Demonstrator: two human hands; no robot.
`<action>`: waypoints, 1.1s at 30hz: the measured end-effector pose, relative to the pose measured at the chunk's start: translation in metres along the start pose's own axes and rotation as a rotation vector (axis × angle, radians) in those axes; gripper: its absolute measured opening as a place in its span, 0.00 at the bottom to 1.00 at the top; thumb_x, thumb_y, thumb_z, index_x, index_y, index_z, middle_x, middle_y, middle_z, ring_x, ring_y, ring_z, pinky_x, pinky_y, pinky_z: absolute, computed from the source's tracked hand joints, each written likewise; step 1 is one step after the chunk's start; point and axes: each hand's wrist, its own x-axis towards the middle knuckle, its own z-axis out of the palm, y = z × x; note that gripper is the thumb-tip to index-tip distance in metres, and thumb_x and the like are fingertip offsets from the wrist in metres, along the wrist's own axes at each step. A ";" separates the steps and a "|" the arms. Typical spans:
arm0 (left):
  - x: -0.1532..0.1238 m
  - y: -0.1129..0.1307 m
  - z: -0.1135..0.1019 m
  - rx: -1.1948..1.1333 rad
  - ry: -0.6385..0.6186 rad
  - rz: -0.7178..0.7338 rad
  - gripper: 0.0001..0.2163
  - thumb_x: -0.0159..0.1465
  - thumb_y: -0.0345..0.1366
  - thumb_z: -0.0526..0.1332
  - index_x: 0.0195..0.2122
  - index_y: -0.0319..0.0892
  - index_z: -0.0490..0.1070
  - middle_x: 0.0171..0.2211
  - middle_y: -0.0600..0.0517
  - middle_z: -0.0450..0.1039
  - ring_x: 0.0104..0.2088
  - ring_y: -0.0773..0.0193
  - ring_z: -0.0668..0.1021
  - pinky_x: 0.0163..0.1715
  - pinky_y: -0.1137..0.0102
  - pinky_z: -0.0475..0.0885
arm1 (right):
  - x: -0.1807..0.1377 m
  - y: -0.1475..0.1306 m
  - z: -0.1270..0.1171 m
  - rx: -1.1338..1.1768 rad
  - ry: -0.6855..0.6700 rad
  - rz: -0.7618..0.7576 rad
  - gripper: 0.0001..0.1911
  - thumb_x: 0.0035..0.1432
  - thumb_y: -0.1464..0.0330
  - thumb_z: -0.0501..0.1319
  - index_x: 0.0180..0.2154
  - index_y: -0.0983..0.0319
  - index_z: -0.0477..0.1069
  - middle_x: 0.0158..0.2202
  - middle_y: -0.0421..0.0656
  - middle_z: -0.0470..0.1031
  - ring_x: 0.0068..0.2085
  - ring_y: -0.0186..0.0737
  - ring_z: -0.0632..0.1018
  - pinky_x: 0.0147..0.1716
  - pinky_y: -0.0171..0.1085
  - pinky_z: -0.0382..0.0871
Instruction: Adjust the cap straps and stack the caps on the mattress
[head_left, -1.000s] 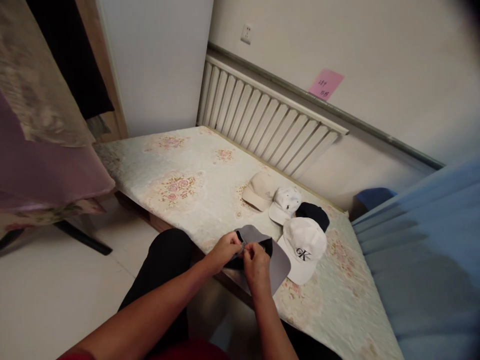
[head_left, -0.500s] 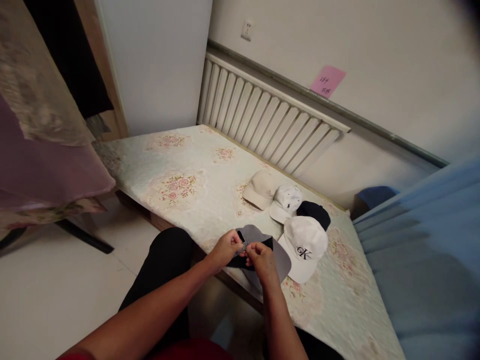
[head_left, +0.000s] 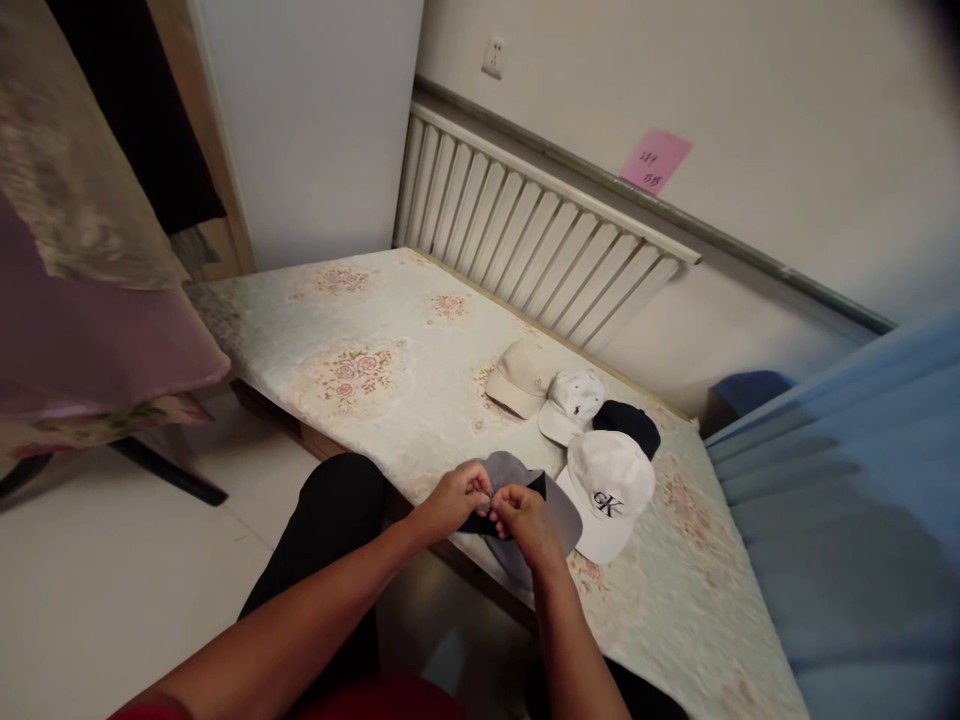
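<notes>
A grey cap (head_left: 559, 510) with a dark inside lies upside down at the near edge of the floral mattress (head_left: 352, 320). My left hand (head_left: 454, 497) and my right hand (head_left: 525, 522) meet over its back, both with fingers pinched on the cap's rear strap. Just right of them sits a white cap (head_left: 611, 480) with black letters. Behind it lie a dark cap (head_left: 630, 423), a small white cap (head_left: 570, 403) and a beige cap (head_left: 519, 377).
A white radiator (head_left: 525, 235) runs along the wall behind the mattress, with a pink note (head_left: 655, 160) above it. Blue fabric (head_left: 855, 500) fills the right side. Purple and patterned cloths (head_left: 82, 330) hang at the left over a white floor (head_left: 112, 590).
My two hands have drawn closer together on the cap's strap, and the right hand has shifted slightly right and down. The caps on the mattress have not moved.
</notes>
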 end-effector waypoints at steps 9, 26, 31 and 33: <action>0.001 -0.006 -0.006 -0.036 -0.087 -0.008 0.06 0.50 0.32 0.60 0.29 0.40 0.64 0.21 0.58 0.67 0.24 0.70 0.72 0.27 0.72 0.66 | 0.002 0.012 -0.003 0.055 -0.083 0.008 0.06 0.47 0.66 0.59 0.24 0.63 0.68 0.19 0.37 0.71 0.18 0.28 0.67 0.19 0.30 0.59; 0.000 -0.012 -0.012 -0.005 -0.155 -0.043 0.06 0.51 0.30 0.59 0.30 0.39 0.64 0.24 0.57 0.69 0.26 0.69 0.75 0.31 0.71 0.69 | -0.004 0.014 -0.004 -0.042 -0.120 -0.061 0.07 0.52 0.65 0.57 0.25 0.61 0.65 0.20 0.35 0.69 0.18 0.29 0.66 0.18 0.30 0.59; -0.001 -0.011 -0.015 -0.054 -0.241 -0.070 0.07 0.51 0.31 0.61 0.31 0.40 0.64 0.25 0.56 0.70 0.27 0.69 0.75 0.33 0.70 0.70 | -0.006 0.013 -0.003 -0.058 -0.088 -0.067 0.09 0.52 0.63 0.57 0.25 0.60 0.65 0.19 0.34 0.67 0.18 0.29 0.66 0.17 0.31 0.59; -0.002 -0.009 -0.016 -0.062 -0.255 -0.077 0.09 0.51 0.31 0.62 0.32 0.40 0.64 0.26 0.57 0.69 0.27 0.69 0.75 0.33 0.70 0.70 | -0.006 0.013 -0.003 -0.062 -0.075 -0.064 0.09 0.52 0.62 0.58 0.25 0.60 0.65 0.19 0.34 0.67 0.18 0.30 0.66 0.17 0.31 0.59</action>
